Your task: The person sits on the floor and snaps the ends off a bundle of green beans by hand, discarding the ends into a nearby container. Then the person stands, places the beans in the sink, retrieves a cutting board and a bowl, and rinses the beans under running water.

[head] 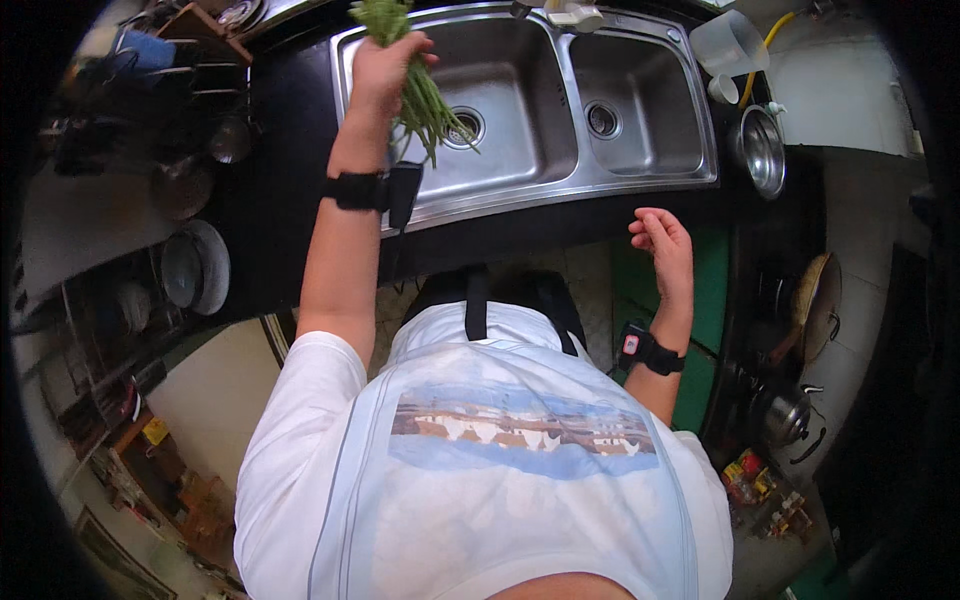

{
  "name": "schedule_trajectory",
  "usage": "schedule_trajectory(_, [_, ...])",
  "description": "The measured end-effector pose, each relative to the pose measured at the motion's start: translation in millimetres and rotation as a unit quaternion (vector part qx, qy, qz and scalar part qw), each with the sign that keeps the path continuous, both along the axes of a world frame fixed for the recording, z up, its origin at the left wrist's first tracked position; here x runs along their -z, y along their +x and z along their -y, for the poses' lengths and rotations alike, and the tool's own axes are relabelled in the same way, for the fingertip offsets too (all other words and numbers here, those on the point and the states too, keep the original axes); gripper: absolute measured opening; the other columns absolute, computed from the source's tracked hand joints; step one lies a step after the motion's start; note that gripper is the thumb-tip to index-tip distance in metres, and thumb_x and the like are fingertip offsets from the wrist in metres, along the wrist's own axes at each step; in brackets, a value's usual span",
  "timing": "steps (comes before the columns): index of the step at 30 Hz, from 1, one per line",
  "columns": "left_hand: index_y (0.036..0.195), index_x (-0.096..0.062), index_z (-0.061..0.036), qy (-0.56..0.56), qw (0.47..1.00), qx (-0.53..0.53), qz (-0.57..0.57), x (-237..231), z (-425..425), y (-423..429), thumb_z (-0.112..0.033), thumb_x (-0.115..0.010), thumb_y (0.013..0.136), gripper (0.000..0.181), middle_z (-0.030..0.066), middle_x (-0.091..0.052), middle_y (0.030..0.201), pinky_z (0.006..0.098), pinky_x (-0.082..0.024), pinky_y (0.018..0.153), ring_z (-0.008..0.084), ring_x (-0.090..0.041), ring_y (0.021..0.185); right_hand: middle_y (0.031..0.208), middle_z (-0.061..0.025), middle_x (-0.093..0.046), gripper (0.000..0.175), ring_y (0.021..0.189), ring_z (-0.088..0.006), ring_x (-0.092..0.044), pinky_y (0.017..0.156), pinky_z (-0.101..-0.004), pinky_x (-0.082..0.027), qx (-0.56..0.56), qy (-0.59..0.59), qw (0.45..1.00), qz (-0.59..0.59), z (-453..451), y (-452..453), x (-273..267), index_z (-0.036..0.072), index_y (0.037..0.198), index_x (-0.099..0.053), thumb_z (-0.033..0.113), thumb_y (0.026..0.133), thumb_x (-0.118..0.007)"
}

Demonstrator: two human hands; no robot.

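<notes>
My left hand grips a bunch of long green leafy vegetables by its stalks, over the left side of the large sink basin. The leafy end points away from me, and the cut ends spread above the basin's drain. My right hand hangs in front of the counter's edge, below the small basin. It holds nothing, and its fingers are loosely bent. Both wrists wear black straps with small devices.
Over the divider sits a faucet. Right of the sink are a steel bowl, a white cup and a translucent plastic container. A pan and a kettle stand further right. Metal bowls lie at left.
</notes>
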State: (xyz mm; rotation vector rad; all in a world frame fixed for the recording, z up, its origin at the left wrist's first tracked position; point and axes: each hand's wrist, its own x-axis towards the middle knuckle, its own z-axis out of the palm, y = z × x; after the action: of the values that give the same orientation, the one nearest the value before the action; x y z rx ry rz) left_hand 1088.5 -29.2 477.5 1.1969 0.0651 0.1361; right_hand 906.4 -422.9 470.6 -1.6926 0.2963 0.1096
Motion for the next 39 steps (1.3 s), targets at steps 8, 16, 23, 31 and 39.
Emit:
schedule_trajectory(8, [0.085,-0.060,0.0030,0.161,0.969,0.082,-0.167,89,31,33,-0.006,-0.064,0.073,0.016,0.0118,-0.064,0.070,0.0337,-0.050,0.053,0.0206,-0.064,0.060,0.082,-0.0044,-0.063,0.019,0.068,-0.0082,-0.056,0.064,-0.0211,-0.046,-0.067,-0.044,0.997,0.016,-18,58,-17,0.001,0.099,-0.062,0.017,0.092,-0.055])
schedule_trajectory(16, [0.073,-0.067,-0.0003,0.427,0.846,0.080,-0.308,155,67,97,-0.013,-0.060,0.070,0.015,0.0136,-0.066,0.066,0.0360,-0.052,0.067,0.0249,-0.067,0.063,0.082,-0.0029,-0.062,0.015,0.071,-0.0083,-0.057,0.064,-0.0211,-0.046,-0.128,-0.044,0.991,-0.007,-2,172,-20,0.000,0.098,-0.062,0.012,0.090,-0.056])
schedule_trajectory(23, [0.092,-0.066,0.0018,0.347,0.875,0.109,-0.319,257,125,97,-0.019,-0.066,0.070,0.030,0.0194,-0.067,0.085,0.0397,-0.051,0.076,0.0313,-0.067,0.082,0.083,-0.0091,-0.060,0.010,0.073,-0.0169,-0.059,0.066,-0.0271,-0.047,-0.196,-0.319,0.890,0.262,-30,241,-48,0.001,0.093,-0.062,0.005,0.084,-0.060])
schedule_trajectory(31, [0.103,-0.062,0.0042,0.499,0.769,0.048,-0.398,304,177,102,-0.038,-0.070,0.072,0.053,0.0218,-0.062,0.106,0.0412,-0.049,0.087,0.0340,-0.060,0.101,0.112,-0.0179,-0.056,0.025,0.101,-0.0361,-0.053,0.090,-0.0435,-0.041,-0.260,-0.436,0.796,0.330,-14,304,-41,0.001,0.104,-0.061,0.002,0.079,-0.059])
schedule_trajectory(39, [0.103,-0.060,0.0060,0.394,0.833,0.108,-0.373,256,175,96,-0.034,-0.081,0.060,0.063,0.0191,-0.064,0.099,0.0373,-0.052,0.078,0.0274,-0.064,0.089,0.118,-0.0189,-0.054,0.041,0.112,-0.0341,-0.050,0.096,-0.0412,-0.039,-0.354,-0.512,0.718,0.310,5,335,-25,0.003,0.122,-0.051,0.007,0.082,-0.057])
